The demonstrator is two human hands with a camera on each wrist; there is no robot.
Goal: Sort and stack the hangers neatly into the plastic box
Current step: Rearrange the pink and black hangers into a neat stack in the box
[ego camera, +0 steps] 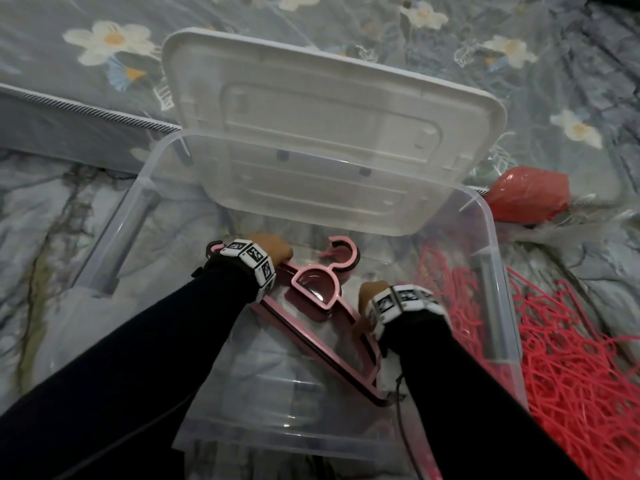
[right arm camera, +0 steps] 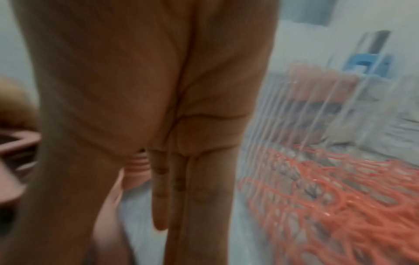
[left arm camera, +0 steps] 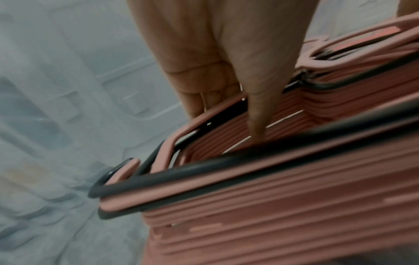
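A stack of pink hangers (ego camera: 330, 304) with a few dark ones among them hangs inside the clear plastic box (ego camera: 504, 289), hooks toward the far wall. My left hand (ego camera: 273, 249) grips the stack's left end; in the left wrist view this hand (left arm camera: 226, 123) has its thumb pushed through the stack (left arm camera: 272, 206) and its fingers curled behind. My right hand (ego camera: 369, 299) holds the right shoulder. In the blurred right wrist view the right hand (right arm camera: 136, 197) has its long fingers (right arm camera: 179, 188) pointing down, with the pink stack (right arm camera: 20, 147) at the thumb side.
The box's white lid (ego camera: 329, 133) leans open against its far side. A tangled heap of red hangers (ego camera: 571, 358) lies on the bedsheet right of the box, also visible through its wall (right arm camera: 340, 206). A red plastic bag (ego camera: 530, 194) sits beyond them.
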